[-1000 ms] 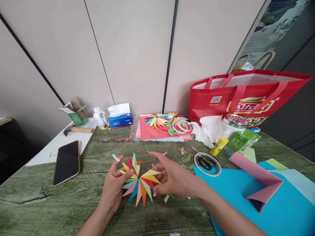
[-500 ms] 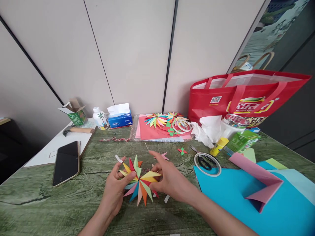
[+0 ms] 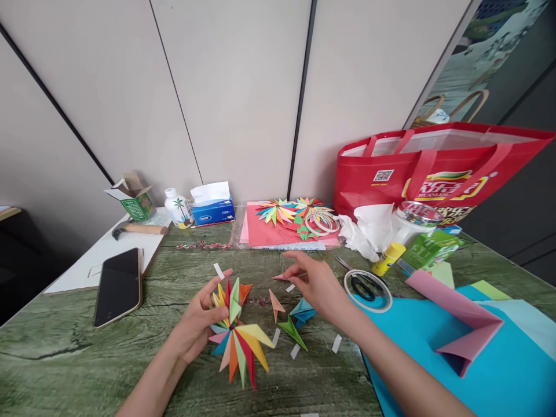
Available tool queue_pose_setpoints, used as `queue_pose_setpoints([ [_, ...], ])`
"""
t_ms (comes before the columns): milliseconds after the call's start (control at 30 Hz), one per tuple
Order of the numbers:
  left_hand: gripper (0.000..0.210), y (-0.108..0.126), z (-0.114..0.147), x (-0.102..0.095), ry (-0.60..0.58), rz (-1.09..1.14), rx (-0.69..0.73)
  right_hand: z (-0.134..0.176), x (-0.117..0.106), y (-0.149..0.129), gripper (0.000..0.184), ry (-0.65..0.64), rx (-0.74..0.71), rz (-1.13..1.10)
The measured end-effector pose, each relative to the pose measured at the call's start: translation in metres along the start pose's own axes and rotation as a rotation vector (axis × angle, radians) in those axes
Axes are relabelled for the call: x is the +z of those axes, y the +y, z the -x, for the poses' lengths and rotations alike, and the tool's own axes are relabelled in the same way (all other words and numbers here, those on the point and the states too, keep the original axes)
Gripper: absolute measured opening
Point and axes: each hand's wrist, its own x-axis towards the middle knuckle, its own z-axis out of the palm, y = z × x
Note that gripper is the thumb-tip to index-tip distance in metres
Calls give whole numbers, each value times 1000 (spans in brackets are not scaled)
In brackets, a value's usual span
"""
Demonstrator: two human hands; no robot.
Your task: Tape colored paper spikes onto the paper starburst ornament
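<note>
My left hand [image 3: 197, 321] is closed around the edge of a multicoloured folded paper star [image 3: 238, 350], thumb in front. The star's points fan out, with a gap on its right side. A short white tape strip [image 3: 218, 270] sticks to my left index fingertip. My right hand [image 3: 317, 284] reaches over the table, its fingertips pinched at a small pink folded paper piece [image 3: 279, 277]. Around it lie a peach folded piece [image 3: 275, 305], a blue folded piece [image 3: 303, 311], a green folded piece [image 3: 293, 332] and several white tape strips [image 3: 336, 343].
Blue paper sheets [image 3: 417, 347], a tape roll [image 3: 388, 296], scissors [image 3: 362, 288] and a glue stick [image 3: 388, 259] lie at right. Behind are finished paper stars [image 3: 278, 212], a tissue box [image 3: 212, 209] and a red bag [image 3: 360, 179]. A phone [image 3: 118, 286] and hammer [image 3: 143, 229] are at left.
My right hand has let go of the star and moved right and up to the pink piece. My left hand has lowered the star slightly leftward, uncovering the loose folded pieces.
</note>
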Motion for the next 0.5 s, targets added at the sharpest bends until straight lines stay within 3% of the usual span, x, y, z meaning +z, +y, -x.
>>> queue_pose_setpoints([
  [200, 104, -1, 3, 4, -54, -100, -8, -1, 7, 2, 57, -89, -24, 215],
  [333, 105, -1, 3, 7, -9, -120, -6, -2, 11, 5, 64, -79, -87, 392],
  [500, 105, -1, 4, 15, 67, -117, -20, -2, 17, 12, 69, -243, -27, 525],
])
